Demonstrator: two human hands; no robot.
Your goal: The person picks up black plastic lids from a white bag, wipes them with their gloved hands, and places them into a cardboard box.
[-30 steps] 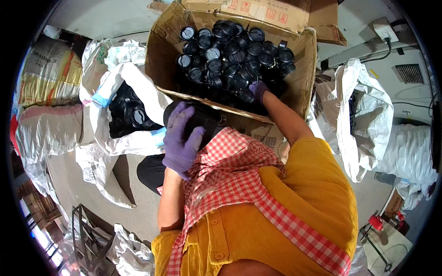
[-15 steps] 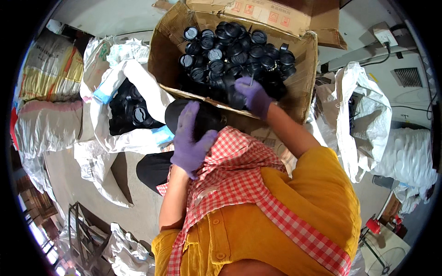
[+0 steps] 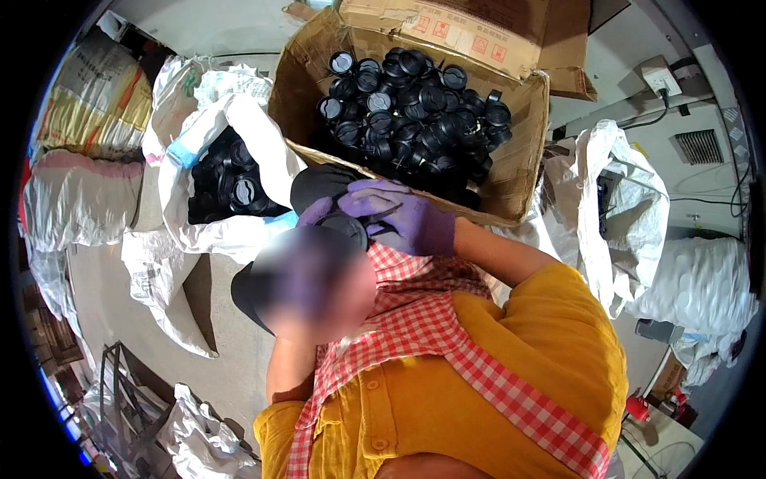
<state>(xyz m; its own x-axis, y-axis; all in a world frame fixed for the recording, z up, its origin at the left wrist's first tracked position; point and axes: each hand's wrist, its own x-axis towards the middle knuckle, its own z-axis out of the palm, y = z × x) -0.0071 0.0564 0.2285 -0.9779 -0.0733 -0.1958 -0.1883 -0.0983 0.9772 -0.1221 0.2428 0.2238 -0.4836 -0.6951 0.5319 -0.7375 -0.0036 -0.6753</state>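
Note:
Both my hands wear purple gloves and meet above my lap, at the near edge of the box. Between them is a black round plastic cap point(image 3: 347, 229), mostly covered by fingers. My right hand point(image 3: 413, 222) is closed on it from the right, fingers bent over its top. My left hand point(image 3: 309, 263) grips it from the left; a purple fingertip shows beside it, while a blurred patch hides most of this hand. Just beyond, a cardboard box point(image 3: 523, 148) holds a heap of similar black round caps point(image 3: 415, 108), some with grey discs facing up.
A white woven sack point(image 3: 275, 148) with more black parts stands left of the box. Another open white sack point(image 3: 630, 215) stands at the right. Stacked sacks point(image 3: 84, 199) line the far left. A metal frame point(image 3: 132, 399) is at the lower left.
My right hand has come out of the box, moving left and nearer to me with a black cap. My open left hand has closed on the cap beside it.

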